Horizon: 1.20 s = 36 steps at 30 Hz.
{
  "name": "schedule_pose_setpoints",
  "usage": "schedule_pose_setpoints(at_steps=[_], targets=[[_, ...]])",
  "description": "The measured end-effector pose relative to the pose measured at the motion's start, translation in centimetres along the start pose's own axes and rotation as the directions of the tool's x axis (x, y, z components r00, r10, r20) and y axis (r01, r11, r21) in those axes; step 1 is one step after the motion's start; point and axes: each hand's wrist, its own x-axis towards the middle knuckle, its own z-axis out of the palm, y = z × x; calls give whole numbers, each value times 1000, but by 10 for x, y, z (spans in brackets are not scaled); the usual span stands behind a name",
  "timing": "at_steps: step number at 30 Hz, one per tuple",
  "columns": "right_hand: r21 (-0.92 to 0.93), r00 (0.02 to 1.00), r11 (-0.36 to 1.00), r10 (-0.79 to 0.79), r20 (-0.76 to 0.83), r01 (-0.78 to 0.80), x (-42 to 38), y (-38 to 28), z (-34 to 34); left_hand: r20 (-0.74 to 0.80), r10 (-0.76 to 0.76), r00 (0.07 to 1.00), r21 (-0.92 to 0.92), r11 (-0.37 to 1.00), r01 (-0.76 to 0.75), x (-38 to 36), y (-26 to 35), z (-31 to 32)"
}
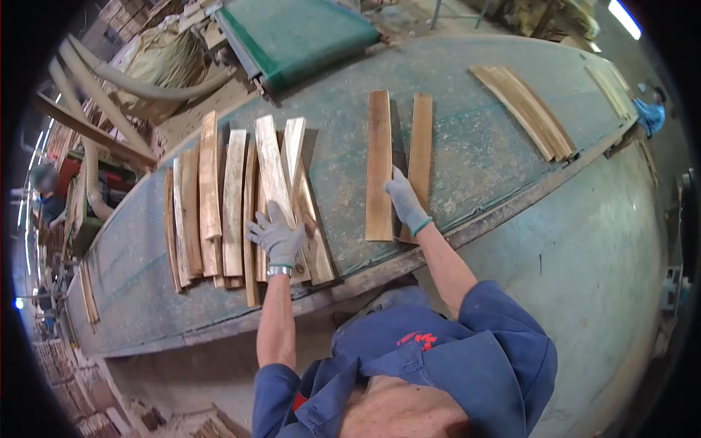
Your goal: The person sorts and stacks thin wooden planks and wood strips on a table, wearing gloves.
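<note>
My left hand (276, 239), in a grey glove with a watch at the wrist, lies with fingers spread on a pile of wooden slats. Beneath it runs a pale slat (270, 157); several more slats (209, 190) lie side by side to its left, some overlapping. My right hand (406, 200), also gloved, closes on the right edge of a brown wooden slat (378, 160); some of its fingertips are hidden. Beside that hand, another slat (420, 142) lies partly beneath it.
A worn green table (336, 157) curves across the view. Farther right lie more slats (526, 109). Beyond the table stand a green conveyor (299, 36), grey hoses (168, 91) and a large sack (164, 62). One person (648, 113) is at the far right, another (50, 197) at left.
</note>
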Motion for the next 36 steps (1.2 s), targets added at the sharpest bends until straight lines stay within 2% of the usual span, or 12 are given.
schedule_pose_setpoints(at_steps=[1, 3, 6, 13, 15, 18, 21, 24, 27, 28, 31, 36], targets=[[-271, 996, 959, 93, 3, -89, -18, -20, -4, -24, 0, 1000, 28, 1000, 1, 0, 2, 5], [-671, 976, 727, -218, -30, 142, -33, -2, 2, -95, 22, 995, 4, 1000, -22, 9, 9, 17], [-859, 919, 405, -358, 167, 313, -37, -20, 20, -76, 31, 997, -76, 996, -37, -1, 21, 21], [-916, 904, 185, -315, 289, 357, -1, 11, -44, -62, 4, 998, -299, 954, -22, -26, 98, 8], [-924, 898, 143, -327, 295, 356, 10, 8, -80, -123, 53, 991, -456, 884, -104, -25, 102, 15], [-955, 918, 63, -300, 259, 290, 31, 4, -128, 94, -114, 989, -597, 789, 148, -30, 105, -18], [-994, 939, -30, -325, 113, 108, 51, -8, -150, -70, -129, 989, -841, 541, 11, -27, 50, 3], [-996, 845, 78, -528, -86, -53, 61, -4, -123, -54, -123, 991, -910, 415, 2, -34, 0, 13], [-674, 820, 515, -513, 252, 530, 25, -10, -35, 64, -110, 992, -968, 236, 89, -38, -11, 11], [-731, 901, 533, -172, 399, 426, -1, -39, 0, 108, -99, 989, -982, 147, 122, -36, -9, 11], [-707, 777, 325, -324, 540, 628, -48, -25, 56, 86, -74, 994, -991, 99, 93, -36, 18, 5], [-755, 782, 220, -76, 618, 618, -47, -31, 43, 54, -111, 992, -998, 31, 58, -34, 29, 10]])
